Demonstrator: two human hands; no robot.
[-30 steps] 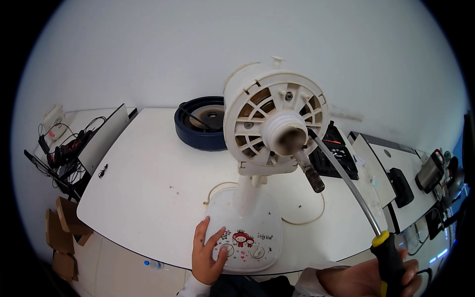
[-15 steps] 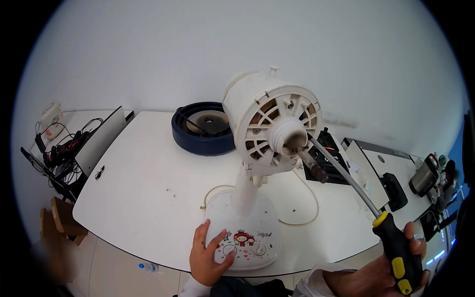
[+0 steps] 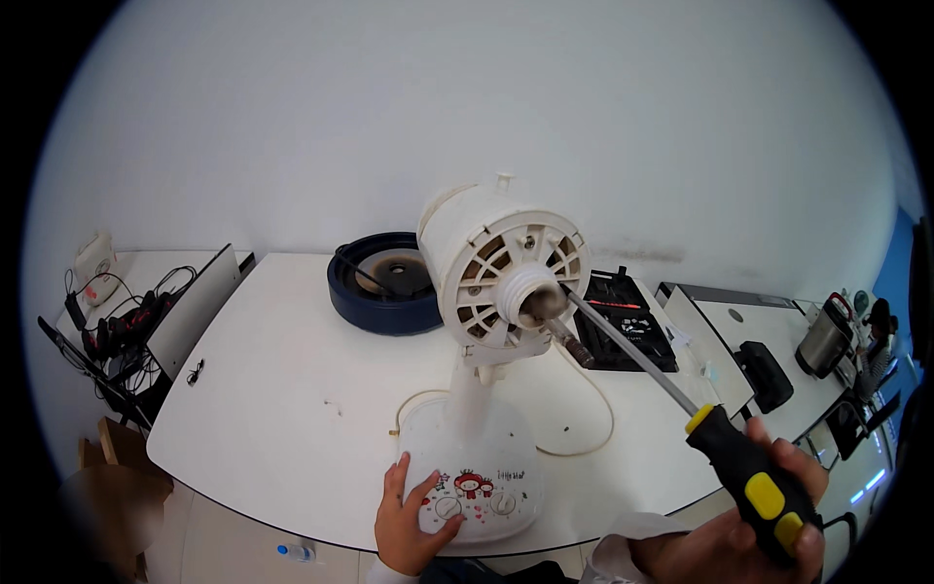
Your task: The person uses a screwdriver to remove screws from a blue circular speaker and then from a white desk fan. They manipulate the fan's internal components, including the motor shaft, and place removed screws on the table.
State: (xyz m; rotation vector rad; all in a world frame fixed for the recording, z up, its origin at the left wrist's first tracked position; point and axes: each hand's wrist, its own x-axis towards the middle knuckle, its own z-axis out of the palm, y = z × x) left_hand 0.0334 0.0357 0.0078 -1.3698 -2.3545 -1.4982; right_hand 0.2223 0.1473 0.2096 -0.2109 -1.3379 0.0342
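Note:
An electric fan without its blades or cage stands upright on the table; its white motor housing (image 3: pixel 506 268) faces me. A dark metal shaft (image 3: pixel 572 345) sticks out of the hub collar. My right hand (image 3: pixel 778 477) is closed round the black and yellow handle of a screwdriver (image 3: pixel 632 350). The long steel blade slants up to the left, and its end meets the housing front just right of the collar; whether it sits on a screw I cannot tell. My left hand (image 3: pixel 416 521) lies with spread fingers on the left front of the white fan base (image 3: pixel 472 433), beside two dials.
Behind the fan is a round dark blue tub-like part (image 3: pixel 384 316). An open black tool case (image 3: pixel 628 326) lies to its right. The fan's pale cord (image 3: pixel 611 414) loops over the white table (image 3: pixel 282 438). Tangled cables (image 3: pixel 136 326) fill a side table at left. A bottle (image 3: pixel 297 553) is on the floor.
The whole scene has shifted in view, with the fan now lower and further left. My right hand and the screwdriver keep their place against the housing. My left hand stays on the base.

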